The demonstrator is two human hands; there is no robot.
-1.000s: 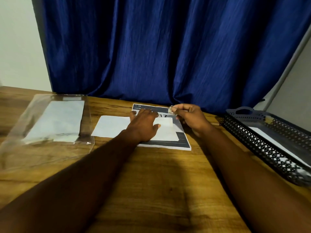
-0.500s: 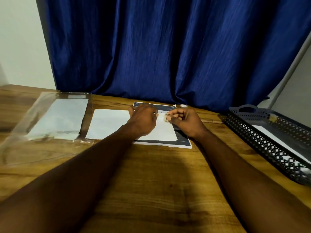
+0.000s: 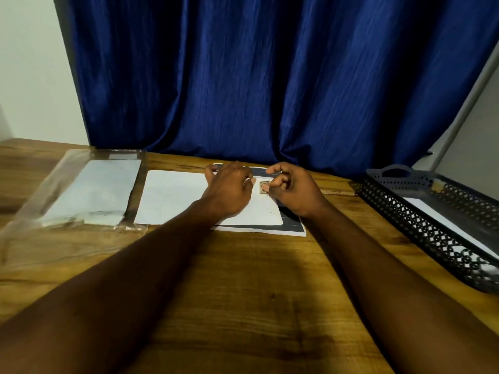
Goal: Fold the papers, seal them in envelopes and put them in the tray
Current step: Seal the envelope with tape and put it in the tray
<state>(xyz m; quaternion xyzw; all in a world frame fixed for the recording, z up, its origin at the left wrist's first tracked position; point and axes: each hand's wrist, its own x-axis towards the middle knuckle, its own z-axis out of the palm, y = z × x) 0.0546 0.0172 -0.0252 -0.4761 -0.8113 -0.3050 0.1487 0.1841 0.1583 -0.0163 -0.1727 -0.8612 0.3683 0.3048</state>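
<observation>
A white envelope (image 3: 172, 195) lies flat on the wooden table, partly on top of a dark printed sheet (image 3: 293, 225). My left hand (image 3: 229, 190) rests palm down on the envelope's right half and pins it. My right hand (image 3: 294, 190) has its fingers curled, with one fingertip pressing a small stamp (image 3: 263, 188) onto the envelope's upper right corner. The black mesh tray (image 3: 421, 225) stands at the right with a white envelope (image 3: 445, 222) lying inside it.
A clear plastic bag (image 3: 81, 190) holding more white envelopes lies at the left of the table. A blue curtain (image 3: 270, 90) hangs right behind the table's far edge. Bare wood (image 3: 243, 292) stretches from the papers toward me.
My right hand has brought the stamp down from above the sheet onto the envelope's corner. My left hand stayed on the envelope. The camera has shifted slightly.
</observation>
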